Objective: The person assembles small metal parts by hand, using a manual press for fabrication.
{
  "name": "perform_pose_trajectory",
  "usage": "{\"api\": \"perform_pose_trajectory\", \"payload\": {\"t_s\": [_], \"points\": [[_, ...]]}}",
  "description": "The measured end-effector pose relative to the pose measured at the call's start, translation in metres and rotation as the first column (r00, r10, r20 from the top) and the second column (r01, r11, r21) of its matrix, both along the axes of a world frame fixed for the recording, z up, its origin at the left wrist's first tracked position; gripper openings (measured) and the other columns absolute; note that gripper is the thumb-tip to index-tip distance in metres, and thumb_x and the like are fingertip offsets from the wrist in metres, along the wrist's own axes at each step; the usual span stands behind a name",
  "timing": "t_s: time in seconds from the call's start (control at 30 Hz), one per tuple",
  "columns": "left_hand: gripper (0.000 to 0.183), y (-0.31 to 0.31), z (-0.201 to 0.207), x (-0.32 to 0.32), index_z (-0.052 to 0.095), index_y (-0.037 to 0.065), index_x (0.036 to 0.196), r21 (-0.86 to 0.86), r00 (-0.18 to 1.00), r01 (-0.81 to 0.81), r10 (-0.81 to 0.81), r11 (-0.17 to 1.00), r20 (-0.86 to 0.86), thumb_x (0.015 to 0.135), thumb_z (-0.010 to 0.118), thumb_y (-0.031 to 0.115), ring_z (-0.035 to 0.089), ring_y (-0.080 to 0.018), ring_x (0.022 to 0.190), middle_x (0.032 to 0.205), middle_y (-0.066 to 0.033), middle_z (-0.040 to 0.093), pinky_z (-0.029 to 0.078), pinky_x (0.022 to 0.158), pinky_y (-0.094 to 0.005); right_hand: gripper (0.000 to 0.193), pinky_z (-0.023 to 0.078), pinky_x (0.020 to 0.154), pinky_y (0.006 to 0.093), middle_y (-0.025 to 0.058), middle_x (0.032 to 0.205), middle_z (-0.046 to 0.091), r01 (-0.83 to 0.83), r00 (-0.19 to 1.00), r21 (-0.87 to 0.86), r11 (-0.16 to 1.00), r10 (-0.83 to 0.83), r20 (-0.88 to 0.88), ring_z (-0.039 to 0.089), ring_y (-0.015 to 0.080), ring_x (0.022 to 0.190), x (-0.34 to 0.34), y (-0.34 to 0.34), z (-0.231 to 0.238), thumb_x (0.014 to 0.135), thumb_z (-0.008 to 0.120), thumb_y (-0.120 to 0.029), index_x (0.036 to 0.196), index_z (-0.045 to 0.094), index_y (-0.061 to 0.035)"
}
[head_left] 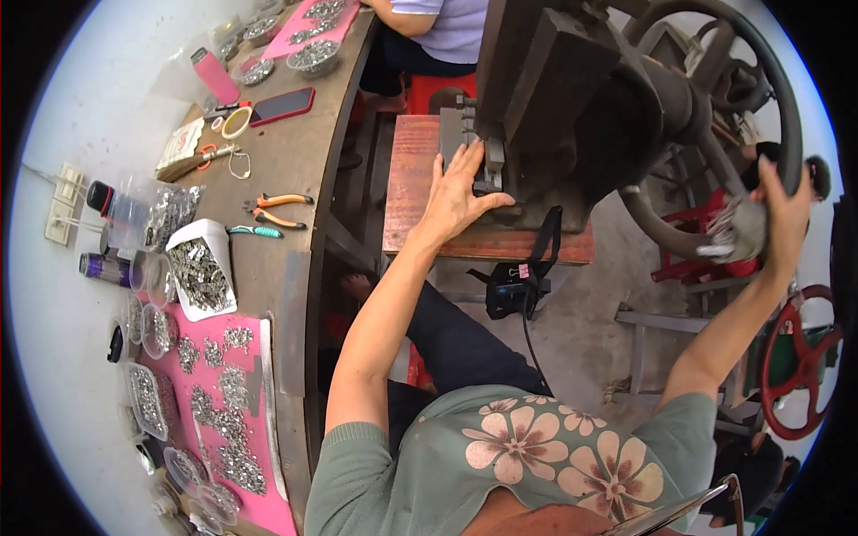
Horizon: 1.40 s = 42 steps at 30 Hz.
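In the head view, the left hand (454, 198) lay at the foot of the press (563, 98), forearm slanting up from below, fingers straight and unclenched, thumb splayed right; out wide was the right hand (784, 201), grasping the wheel (786, 107); the press stood on a reddish table (416, 134).

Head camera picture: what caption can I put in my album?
Left hand at a dark press, right hand on its large wheel, beside a table with small metal pieces.

Workshop: handwheel press (572, 98), pliers (286, 199), heaped bits (234, 447), probably metal.
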<state>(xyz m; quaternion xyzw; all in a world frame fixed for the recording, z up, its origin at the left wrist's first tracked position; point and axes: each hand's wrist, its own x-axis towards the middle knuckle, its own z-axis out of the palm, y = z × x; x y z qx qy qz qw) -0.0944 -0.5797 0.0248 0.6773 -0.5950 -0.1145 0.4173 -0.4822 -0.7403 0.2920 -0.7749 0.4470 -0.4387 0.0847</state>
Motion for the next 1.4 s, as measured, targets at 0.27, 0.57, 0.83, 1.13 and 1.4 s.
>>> {"api": "perform_pose_trajectory", "payload": {"t_s": [0.27,0.57,0.83,1.13,1.4], "points": [[0.107,0.0,-0.003,-0.002,0.037,-0.004,0.154,0.002,1.0,0.011,-0.011,1.0,-0.01,0.077,0.081,0.056,0.025,-0.0381,0.153,0.16,-0.0236,0.038,0.011,0.124,-0.0576,0.051,0.044,0.059,0.0192,0.0002,0.078,0.056,-0.17,0.975,-0.013,0.985,0.17,0.145,0.056,0.008,0.065,0.022,-0.038,0.053,0.095,0.074,-0.026,0.135,0.058,0.0011],[0.075,0.008,0.007,0.03,0.047,-0.005,0.148,-0.157,0.867,0.061,-0.13,0.986,-0.482,0.092,0.076,0.035,0.047,-0.0263,0.141,0.15,-0.0196,0.053,0.034,0.119,-0.0417,0.058,0.05,0.075,0.026,0.0048,0.094,0.065,-0.011,0.984,-0.193,0.981,0.046,0.174,0.061,0.0114,0.077,0.023,0.013,-0.008,0.093,0.077,-0.025,0.138,0.054,0.0038],[0.077,-0.064,0.01,0.058,0.04,0.018,0.156,0.141,0.957,0.095,-0.051,0.985,-0.285,0.085,0.067,0.003,0.054,-0.0305,0.133,0.133,-0.0179,0.062,0.038,0.113,-0.0435,0.053,0.043,0.111,0.0397,0.0114,0.146,0.056,0.057,0.998,-0.515,0.855,-0.055,0.019,0.054,0.0267,0.134,0.022,-0.065,0.061,0.101,0.066,-0.039,0.146,0.055,-0.0141],[0.047,-0.007,0.024,0.038,0.073,0.015,0.113,-0.032,0.967,0.05,-0.04,0.998,0.25,0.074,0.085,0.038,0.052,-0.0315,0.119,0.113,-0.0076,0.06,0.032,0.106,-0.0525,0.044,0.047,0.108,0.0349,0.0117,0.139,0.063,-0.146,0.989,-0.398,0.906,0.121,-0.087,0.061,0.0243,0.124,0.009,-0.093,0.071,0.102,0.065,-0.033,0.141,0.061,-0.0132],[0.028,0.1,0.003,-0.009,0.064,0.01,0.102,-0.381,0.916,-0.254,0.348,0.889,0.201,0.082,0.077,0.025,0.054,-0.03,0.106,0.1,-0.0079,0.057,0.037,0.097,-0.0465,0.047,0.05,0.096,0.0366,0.0148,0.12,0.062,-0.768,0.636,-0.07,0.637,0.744,-0.205,0.063,0.0265,0.107,0.172,0.101,-0.122,0.082,0.074,0.003,0.127,0.061,0.0006]]}}
